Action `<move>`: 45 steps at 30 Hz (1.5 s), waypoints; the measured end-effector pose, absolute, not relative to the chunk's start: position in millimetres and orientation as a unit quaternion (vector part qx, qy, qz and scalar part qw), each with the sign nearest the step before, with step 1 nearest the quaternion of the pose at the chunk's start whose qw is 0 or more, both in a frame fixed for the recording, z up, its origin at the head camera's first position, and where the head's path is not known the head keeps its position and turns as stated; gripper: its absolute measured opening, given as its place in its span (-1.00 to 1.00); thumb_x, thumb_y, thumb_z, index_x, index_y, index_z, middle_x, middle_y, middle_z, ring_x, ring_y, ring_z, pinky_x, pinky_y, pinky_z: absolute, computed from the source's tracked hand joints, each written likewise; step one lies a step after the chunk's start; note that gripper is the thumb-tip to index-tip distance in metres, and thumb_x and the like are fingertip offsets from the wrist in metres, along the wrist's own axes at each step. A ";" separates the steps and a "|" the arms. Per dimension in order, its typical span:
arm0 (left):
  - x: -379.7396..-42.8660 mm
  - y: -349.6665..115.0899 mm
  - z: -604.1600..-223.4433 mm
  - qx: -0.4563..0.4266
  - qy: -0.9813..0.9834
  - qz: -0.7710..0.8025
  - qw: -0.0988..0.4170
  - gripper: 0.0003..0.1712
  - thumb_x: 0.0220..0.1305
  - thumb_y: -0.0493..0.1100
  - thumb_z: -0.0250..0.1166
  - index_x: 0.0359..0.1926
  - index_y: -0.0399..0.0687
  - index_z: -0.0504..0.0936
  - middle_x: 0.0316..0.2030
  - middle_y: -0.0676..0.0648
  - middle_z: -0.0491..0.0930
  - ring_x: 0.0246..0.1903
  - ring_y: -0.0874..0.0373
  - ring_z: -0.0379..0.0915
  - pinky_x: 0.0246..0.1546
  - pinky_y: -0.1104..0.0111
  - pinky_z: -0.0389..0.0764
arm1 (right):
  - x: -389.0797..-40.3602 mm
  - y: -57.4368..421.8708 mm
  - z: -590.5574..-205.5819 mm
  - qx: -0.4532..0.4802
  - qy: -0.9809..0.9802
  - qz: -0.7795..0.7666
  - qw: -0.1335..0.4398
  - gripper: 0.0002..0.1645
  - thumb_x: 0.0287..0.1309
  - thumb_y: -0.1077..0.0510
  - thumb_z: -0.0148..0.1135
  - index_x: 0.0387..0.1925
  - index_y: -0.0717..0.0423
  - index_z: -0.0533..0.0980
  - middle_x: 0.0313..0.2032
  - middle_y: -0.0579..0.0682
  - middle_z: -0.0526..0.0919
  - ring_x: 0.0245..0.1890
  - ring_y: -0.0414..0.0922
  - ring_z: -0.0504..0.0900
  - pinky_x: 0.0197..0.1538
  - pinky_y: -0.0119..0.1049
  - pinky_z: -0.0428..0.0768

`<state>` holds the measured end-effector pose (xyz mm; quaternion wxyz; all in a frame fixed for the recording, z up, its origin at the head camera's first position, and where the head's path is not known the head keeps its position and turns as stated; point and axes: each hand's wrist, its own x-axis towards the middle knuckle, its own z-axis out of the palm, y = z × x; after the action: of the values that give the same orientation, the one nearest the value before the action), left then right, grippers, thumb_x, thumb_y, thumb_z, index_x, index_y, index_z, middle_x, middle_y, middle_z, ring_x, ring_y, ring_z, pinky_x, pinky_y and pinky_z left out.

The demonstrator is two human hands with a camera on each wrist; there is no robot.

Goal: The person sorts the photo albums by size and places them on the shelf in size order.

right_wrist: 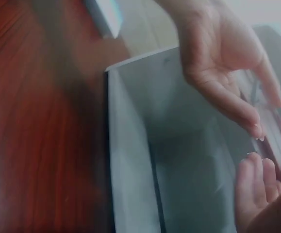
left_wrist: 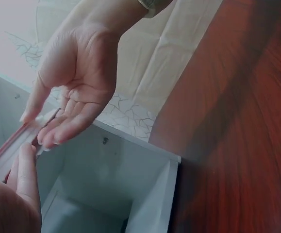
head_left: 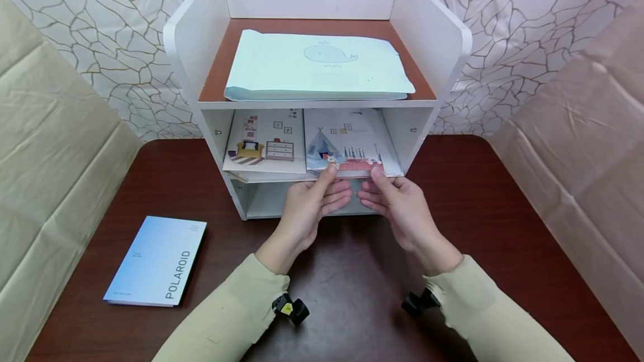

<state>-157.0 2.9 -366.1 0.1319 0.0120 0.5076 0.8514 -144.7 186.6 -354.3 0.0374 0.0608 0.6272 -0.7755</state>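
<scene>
On the middle shelf lies a white book [head_left: 352, 136] with a tent drawing and a reddish front edge. My left hand [head_left: 307, 200] pinches its front edge left of the middle, thumb on top and fingers underneath. Farther right, my right hand [head_left: 399, 203] holds the same edge in a like grip. Across the left wrist view, the right hand [left_wrist: 84, 73] reaches to the thick page edge [left_wrist: 14, 145], with part of the left hand [left_wrist: 14, 199] below. The right wrist view has the left hand [right_wrist: 223, 58] above and the right hand [right_wrist: 261, 194] low at the corner.
Beside the held book lies another illustrated book [head_left: 266, 141], with a sofa and drawers drawn on it. The white shelf unit [head_left: 455, 43] bears a pale whale-print item [head_left: 322, 68] on its brown top. A blue POLAROID book [head_left: 156, 261] lies on the dark wooden table [head_left: 503, 228].
</scene>
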 end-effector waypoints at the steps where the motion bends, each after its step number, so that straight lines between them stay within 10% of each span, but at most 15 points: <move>1: -156.4 1.0 -366.6 0.013 0.513 0.847 0.137 -0.27 0.20 0.21 0.33 0.04 -0.39 0.53 -0.12 -0.28 0.66 -0.12 -0.09 0.64 -0.12 0.19 0.62 | -143.6 186.6 -356.3 0.051 0.641 -0.765 0.038 -0.39 0.22 -0.11 0.27 0.02 0.29 0.36 -0.17 0.16 0.68 -0.20 -0.04 0.71 -0.03 -0.17 0.60; 19: -121.1 -64.1 -382.1 0.096 0.722 0.679 0.092 -0.43 0.16 0.05 0.42 0.15 0.03 0.48 0.05 -0.04 0.55 0.01 0.08 0.52 -0.03 0.20 0.55 | -131.5 179.8 -384.2 -0.042 0.767 -0.638 0.054 -0.42 0.16 0.09 0.38 0.12 0.20 0.35 0.02 0.16 0.59 -0.11 -0.04 0.63 -0.07 -0.29 0.60; 45: -90.9 -147.5 -399.1 0.091 0.794 0.601 0.018 -0.37 0.10 -0.04 0.49 0.17 0.01 0.45 0.00 -0.04 0.55 -0.05 0.08 0.56 -0.05 0.24 0.59 | -125.9 105.7 -409.3 -0.076 0.772 -0.613 0.152 -0.36 0.10 -0.05 0.42 0.11 0.13 0.40 0.02 0.16 0.58 -0.11 -0.04 0.62 -0.16 -0.22 0.61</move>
<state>-90.9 -147.5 -399.1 0.0178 0.0910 0.7938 0.6011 -125.9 105.7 -409.3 0.1522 -0.0762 0.7716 -0.6129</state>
